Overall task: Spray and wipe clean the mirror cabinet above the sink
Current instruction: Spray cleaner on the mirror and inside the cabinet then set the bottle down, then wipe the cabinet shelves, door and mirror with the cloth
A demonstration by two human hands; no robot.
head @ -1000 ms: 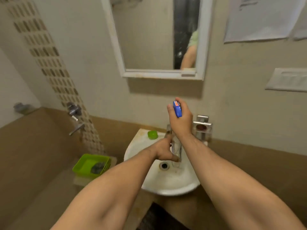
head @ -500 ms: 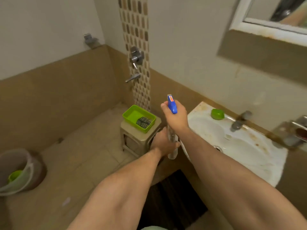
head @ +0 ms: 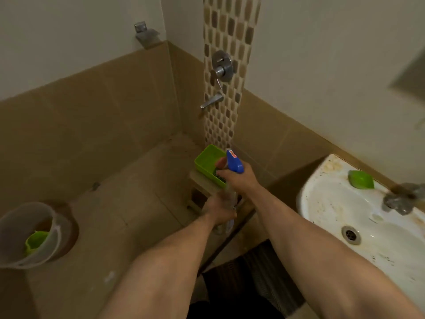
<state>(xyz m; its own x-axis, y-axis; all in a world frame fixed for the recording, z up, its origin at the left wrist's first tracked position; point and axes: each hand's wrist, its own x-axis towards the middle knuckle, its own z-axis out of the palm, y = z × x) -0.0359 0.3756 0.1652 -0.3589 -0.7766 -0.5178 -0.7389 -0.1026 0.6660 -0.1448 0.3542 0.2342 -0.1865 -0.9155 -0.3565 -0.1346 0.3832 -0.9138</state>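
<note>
A: The view has swung left since a second ago — the mirror cabinet, square in front then, is out of sight now, and the sink (head: 322, 203) sits off at the right edge with the floor and a bucket (head: 30, 233) at the left.

B: And the spray bottle (head: 230, 199)?

A: In both hands, out in front over the floor, just this side of the green tray (head: 207, 166) on its small stool (head: 200, 183). The right hand (head: 241, 178) has its grip clenched round the neck under the blue trigger head (head: 234, 163); the left hand (head: 218, 210) is wrapped round the clear body lower down.

B: Twisting the head on, maybe?

A: Could be — I can't tell from this. The bottle is blurred.

B: How will it handle?

A: Clear thin plastic, so I'd judge it light and a bit squeezable, likely slippery if wet. The neck is the stiff part — best held there, one finger free for the trigger. Squeezing the body hard could buckle it.

B: A cloth for wiping?

A: Something dark lies in the tray; too hidden to name. The spraying itself is not yet begun.
</note>
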